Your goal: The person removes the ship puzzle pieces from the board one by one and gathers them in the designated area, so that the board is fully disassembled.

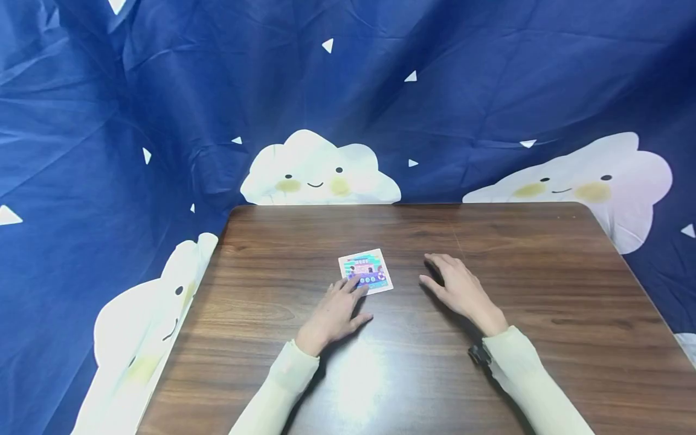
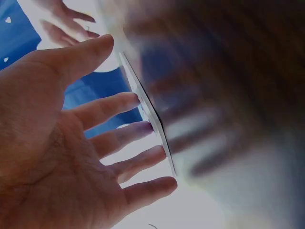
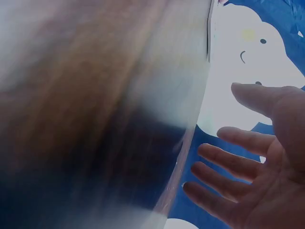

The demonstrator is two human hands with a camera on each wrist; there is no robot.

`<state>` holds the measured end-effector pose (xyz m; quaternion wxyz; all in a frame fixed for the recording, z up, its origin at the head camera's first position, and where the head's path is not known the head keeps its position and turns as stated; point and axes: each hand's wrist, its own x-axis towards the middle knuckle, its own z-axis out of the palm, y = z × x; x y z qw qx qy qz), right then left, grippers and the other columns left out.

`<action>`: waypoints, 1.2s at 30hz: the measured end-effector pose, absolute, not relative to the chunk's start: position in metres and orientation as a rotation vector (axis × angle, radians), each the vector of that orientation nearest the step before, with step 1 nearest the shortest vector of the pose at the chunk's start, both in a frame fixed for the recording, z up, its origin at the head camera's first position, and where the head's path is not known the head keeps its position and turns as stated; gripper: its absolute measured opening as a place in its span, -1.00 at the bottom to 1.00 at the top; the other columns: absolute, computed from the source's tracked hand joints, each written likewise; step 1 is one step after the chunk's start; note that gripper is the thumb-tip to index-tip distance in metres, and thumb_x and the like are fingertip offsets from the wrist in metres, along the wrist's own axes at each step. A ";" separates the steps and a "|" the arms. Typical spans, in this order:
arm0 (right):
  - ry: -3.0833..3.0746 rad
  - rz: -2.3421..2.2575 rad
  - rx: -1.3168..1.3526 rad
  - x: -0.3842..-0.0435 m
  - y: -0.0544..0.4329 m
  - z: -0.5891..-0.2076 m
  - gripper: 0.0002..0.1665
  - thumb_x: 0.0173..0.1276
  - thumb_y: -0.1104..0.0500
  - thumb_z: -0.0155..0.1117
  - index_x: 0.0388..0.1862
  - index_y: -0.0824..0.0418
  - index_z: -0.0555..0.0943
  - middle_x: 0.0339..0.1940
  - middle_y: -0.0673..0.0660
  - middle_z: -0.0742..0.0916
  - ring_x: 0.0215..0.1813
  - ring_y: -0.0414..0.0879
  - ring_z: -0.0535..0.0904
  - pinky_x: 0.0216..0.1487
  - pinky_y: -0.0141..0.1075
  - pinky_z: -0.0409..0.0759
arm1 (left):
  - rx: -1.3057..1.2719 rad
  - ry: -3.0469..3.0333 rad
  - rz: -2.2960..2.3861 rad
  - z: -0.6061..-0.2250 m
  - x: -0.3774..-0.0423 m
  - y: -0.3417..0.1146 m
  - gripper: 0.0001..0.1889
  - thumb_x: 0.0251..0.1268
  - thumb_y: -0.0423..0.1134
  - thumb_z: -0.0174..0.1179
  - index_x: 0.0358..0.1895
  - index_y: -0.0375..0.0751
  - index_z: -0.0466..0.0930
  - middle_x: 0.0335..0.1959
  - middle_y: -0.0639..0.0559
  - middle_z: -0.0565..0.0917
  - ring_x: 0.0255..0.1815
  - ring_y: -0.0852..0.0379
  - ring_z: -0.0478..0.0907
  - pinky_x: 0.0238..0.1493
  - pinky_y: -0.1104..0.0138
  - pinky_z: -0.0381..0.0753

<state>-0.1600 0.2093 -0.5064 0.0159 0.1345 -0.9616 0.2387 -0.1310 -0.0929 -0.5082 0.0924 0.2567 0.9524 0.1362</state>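
A thin square card (image 1: 373,269) with a white border and a colourful print lies flat on the table, a little left of its middle. My left hand (image 1: 336,314) reaches over the card's near left corner, fingers spread, fingertips on it. Seen edge-on in the left wrist view, the card (image 2: 151,117) meets several fingertips while the thumb stays off it. To the right of the card, apart from it, my right hand (image 1: 459,290) is low over the table with relaxed fingers and nothing in them. In the right wrist view that hand (image 3: 257,162) shows its palm and loose fingers.
The brown wood-grain table (image 1: 522,272) has rounded far corners and a bright light reflection near its front. Behind it and at the left hangs a blue curtain (image 1: 348,78) with white clouds and small triangles. A dark band (image 1: 480,355) sits at my right wrist.
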 end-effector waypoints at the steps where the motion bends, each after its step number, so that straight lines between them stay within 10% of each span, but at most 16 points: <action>1: -2.993 0.747 0.422 -0.162 0.208 -0.506 -0.32 0.55 -0.06 0.27 0.48 0.28 0.47 0.45 0.38 0.57 0.47 0.39 0.45 0.39 0.36 0.44 | 0.775 2.826 0.405 -0.508 -0.130 -0.092 -0.30 0.48 0.15 0.23 0.53 -0.13 0.41 0.65 -0.19 0.28 0.61 -0.34 0.28 0.55 -0.24 0.31; 36: -2.996 0.812 0.883 -0.183 0.153 -0.513 -0.53 0.53 0.05 0.30 0.26 0.32 0.67 0.28 0.29 0.71 0.38 0.26 0.58 0.44 0.21 0.48 | 0.984 2.765 0.332 -0.509 -0.099 -0.061 -0.35 0.48 0.14 0.23 0.52 -0.03 0.44 0.65 -0.10 0.31 0.62 -0.22 0.30 0.54 -0.16 0.38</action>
